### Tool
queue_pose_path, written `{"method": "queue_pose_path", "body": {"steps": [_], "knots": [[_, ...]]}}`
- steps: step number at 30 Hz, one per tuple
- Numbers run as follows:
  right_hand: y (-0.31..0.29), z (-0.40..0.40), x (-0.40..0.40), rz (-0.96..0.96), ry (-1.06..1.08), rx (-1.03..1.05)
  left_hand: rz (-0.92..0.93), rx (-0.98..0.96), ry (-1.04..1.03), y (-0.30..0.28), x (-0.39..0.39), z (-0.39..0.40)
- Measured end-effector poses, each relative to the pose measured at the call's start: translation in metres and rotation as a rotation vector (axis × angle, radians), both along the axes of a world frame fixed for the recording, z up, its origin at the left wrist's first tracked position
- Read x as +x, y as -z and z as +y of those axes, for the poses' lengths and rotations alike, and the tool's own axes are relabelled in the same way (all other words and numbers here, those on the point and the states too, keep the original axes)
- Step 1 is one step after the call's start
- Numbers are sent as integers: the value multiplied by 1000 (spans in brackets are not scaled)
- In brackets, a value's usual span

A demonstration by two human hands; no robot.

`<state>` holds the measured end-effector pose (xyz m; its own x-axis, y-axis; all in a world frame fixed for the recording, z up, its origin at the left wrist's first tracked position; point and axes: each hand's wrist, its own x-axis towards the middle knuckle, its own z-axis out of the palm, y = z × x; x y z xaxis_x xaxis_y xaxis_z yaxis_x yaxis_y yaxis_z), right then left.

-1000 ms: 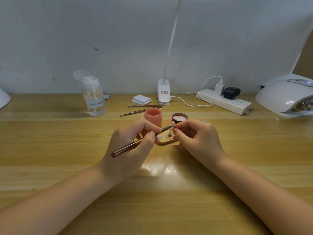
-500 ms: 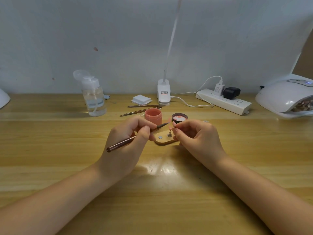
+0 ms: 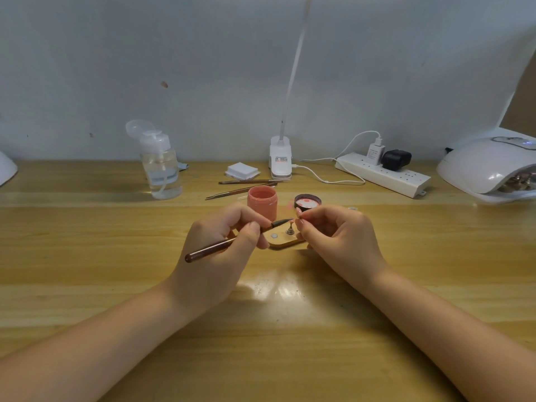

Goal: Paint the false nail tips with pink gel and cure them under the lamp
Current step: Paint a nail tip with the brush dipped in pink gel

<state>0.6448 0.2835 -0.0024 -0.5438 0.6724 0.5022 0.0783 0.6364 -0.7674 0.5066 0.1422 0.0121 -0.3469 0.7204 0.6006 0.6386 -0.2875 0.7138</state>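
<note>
left hand grips brush, tip at nail tip pinched by right hand, above wooden stand on tabletop. behind: open pink gel jar, lid smeared pink. pump bottle part-full, clear liquid. curing lamp far right, contents unclear.

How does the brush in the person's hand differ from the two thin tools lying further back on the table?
The brush is gripped by the left hand and held off the table, tip toward the right hand. The two thin tools lie flat on the table, untouched. The brush sits in front of the pink jar; the tools lie behind it. The brush also looks thicker. All are slim, brownish sticks.
</note>
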Motion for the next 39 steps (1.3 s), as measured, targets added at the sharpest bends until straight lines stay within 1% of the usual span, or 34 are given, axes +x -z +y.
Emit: {"method": "queue_pose_path", "body": {"steps": [2, 6, 10, 15, 20, 26, 31, 36, 39], "knots": [[0, 0, 0, -2, 3, 12, -15, 21, 3, -1, -1, -1], [0, 0, 0, -1, 2, 6, 27, 6, 29, -2, 2, -1], [0, 0, 0, 0, 12, 11, -23, 23, -4, -1, 0, -2], [0, 1, 0, 5, 2, 0, 27, 4, 19, -2, 3, -2], [1, 2, 0, 15, 10, -22, -101, 20, -13, 0, -1, -1], [1, 1, -1, 28, 14, -10, -60, -13, 32, 1, 6, 2], [0, 1, -1, 22, 9, 1, -110, 38, 21, 2, 5, 0], [0, 1, 0, 19, 13, 8, -139, 8, 28, 3, 6, 2], [1, 1, 0, 20, 17, 15, -158, 47, 38, 3, 7, 0]]}}
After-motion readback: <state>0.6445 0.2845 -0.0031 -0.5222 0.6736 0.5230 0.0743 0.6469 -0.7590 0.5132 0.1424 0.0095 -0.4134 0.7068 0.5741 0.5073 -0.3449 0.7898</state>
